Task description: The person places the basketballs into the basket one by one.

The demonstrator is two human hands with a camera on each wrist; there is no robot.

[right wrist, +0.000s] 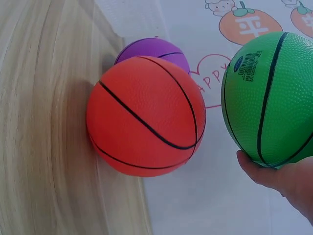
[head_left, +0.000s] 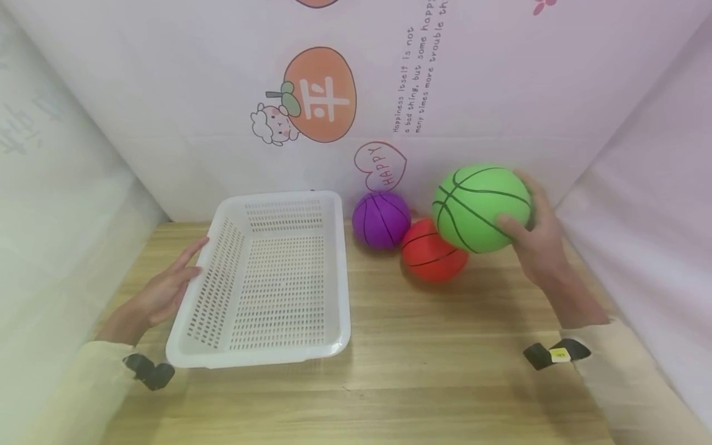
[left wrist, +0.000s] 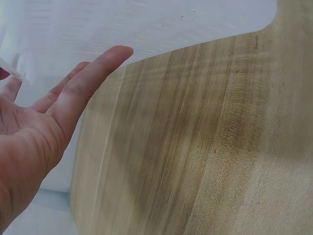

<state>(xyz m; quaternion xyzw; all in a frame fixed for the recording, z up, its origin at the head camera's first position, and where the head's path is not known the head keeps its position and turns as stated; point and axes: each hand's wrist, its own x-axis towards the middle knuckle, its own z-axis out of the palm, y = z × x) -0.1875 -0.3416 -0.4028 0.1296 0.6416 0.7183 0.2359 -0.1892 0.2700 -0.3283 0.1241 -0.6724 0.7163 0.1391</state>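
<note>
A white plastic basket (head_left: 280, 290) with perforated walls stands on the left of the table. My left hand (head_left: 167, 287) is at its left side, with straight fingers (left wrist: 90, 78) against the outer wall under the rim. In the head view no thumb shows over the rim. On the right, my right hand (head_left: 536, 232) grips a green basketball (head_left: 484, 207) and holds it up, the thumb on its near side. Below and left of it a red basketball (head_left: 431, 259) sits on the table, next to a purple basketball (head_left: 381, 220) at the back.
The wood-grain table (head_left: 389, 395) ends at a white printed cloth (head_left: 211, 111) that hangs behind it. More pale cloth (head_left: 651, 204) closes off both sides. The purple ball lies near the basket's right rim.
</note>
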